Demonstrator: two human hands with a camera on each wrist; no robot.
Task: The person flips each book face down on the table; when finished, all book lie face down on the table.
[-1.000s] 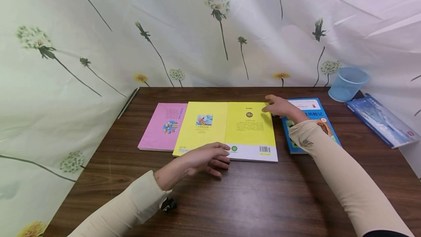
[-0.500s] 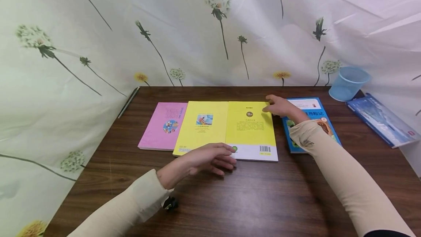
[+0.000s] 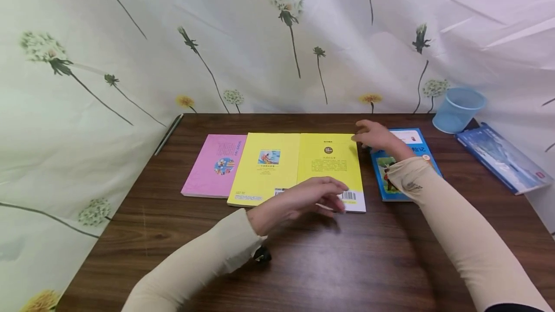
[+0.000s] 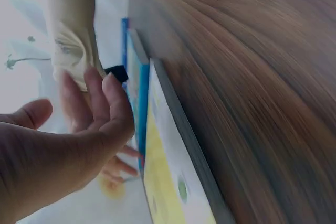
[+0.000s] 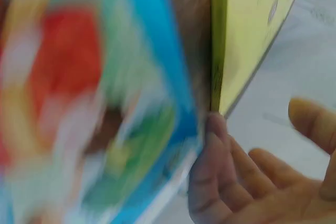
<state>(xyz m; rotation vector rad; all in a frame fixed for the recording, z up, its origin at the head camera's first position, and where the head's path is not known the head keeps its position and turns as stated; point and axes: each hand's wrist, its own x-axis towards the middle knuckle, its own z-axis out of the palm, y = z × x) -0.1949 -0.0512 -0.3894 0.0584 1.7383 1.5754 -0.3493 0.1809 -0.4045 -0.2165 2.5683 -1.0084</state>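
Note:
Two yellow books lie side by side on the dark wooden table, the left one (image 3: 251,177) with a small picture and the right one (image 3: 325,170) with a white band. Over their front part hovers my left hand (image 3: 303,199), fingers loosely bent and holding nothing; its wrist view shows it apart from the book edges. My right hand (image 3: 378,137) is at the far right corner of the right yellow book, partly over a blue illustrated book (image 3: 392,187). In the right wrist view its fingers (image 5: 212,166) are spread loosely near both books, holding nothing; contact is unclear.
A pink book (image 3: 212,170) lies against the left yellow one. At the far right are a light blue mesh bin (image 3: 458,112) and a blue-white book (image 3: 503,158). A thin pen-like stick (image 3: 168,135) lies at the left edge. Flower-printed curtain (image 3: 243,37) hangs behind.
My left hand has moved right along the front of the yellow books. My right hand has shifted slightly right and away from the right yellow book. The books look unmoved.

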